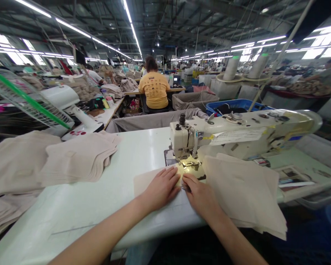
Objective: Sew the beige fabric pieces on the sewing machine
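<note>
My left hand (162,187) lies flat with its fingers stretched over a beige fabric piece (142,180), just in front of the sewing machine (183,138). To its right, my right hand (202,194) has its fingers bent and pressed together at the right edge of that piece. The fingertips of both hands almost meet beside the lit metal needle plate (193,170), under the machine's head. What lies under the right fingertips is partly hidden. A stack of beige fabric panels (241,187) rests right of my right hand, hanging over the table's front edge.
More beige panels (77,156) lie in piles at the left of the pale table (116,198). A white fan (60,99) stands behind them. Beyond the table are a cloth-lined bin (154,120), a blue basket (238,103), thread cones (231,69) and a seated person (153,90).
</note>
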Demonstrator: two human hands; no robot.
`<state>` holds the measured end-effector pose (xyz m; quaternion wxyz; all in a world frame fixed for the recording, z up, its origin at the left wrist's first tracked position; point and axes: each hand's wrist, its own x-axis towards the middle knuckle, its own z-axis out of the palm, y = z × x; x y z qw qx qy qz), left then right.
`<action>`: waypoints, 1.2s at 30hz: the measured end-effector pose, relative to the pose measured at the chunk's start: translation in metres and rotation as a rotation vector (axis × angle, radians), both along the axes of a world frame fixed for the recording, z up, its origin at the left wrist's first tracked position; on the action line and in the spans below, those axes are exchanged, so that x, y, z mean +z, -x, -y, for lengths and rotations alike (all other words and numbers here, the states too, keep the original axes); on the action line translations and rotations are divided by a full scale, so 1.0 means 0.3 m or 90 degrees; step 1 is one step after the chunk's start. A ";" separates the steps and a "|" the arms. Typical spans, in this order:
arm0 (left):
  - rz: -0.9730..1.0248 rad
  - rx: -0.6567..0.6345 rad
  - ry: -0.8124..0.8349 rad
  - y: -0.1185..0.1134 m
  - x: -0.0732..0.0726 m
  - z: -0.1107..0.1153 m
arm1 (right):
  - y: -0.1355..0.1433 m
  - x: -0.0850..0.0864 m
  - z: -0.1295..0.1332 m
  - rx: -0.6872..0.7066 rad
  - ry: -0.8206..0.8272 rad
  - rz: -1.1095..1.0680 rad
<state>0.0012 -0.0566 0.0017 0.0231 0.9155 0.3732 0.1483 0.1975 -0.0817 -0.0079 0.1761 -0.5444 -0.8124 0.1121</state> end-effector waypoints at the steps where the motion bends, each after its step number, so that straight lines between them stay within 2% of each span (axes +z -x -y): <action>1: -0.005 0.003 0.002 0.001 -0.001 -0.001 | 0.000 -0.002 -0.001 0.000 -0.004 -0.001; 9: -0.008 0.006 -0.002 0.003 -0.014 0.002 | 0.003 0.005 0.006 -0.008 0.005 0.015; 18: -0.046 0.012 -0.009 0.003 -0.006 -0.007 | 0.006 0.016 -0.008 0.002 0.019 0.039; 24: -0.045 -0.071 -0.013 0.002 -0.014 0.027 | -0.004 0.018 0.009 0.016 0.040 0.050; 28: -0.062 -0.086 -0.021 0.002 -0.014 0.038 | -0.008 0.007 0.019 0.013 0.034 0.044; 36: -0.041 -0.086 -0.010 -0.001 0.013 -0.029 | 0.007 0.019 -0.034 0.002 0.032 0.044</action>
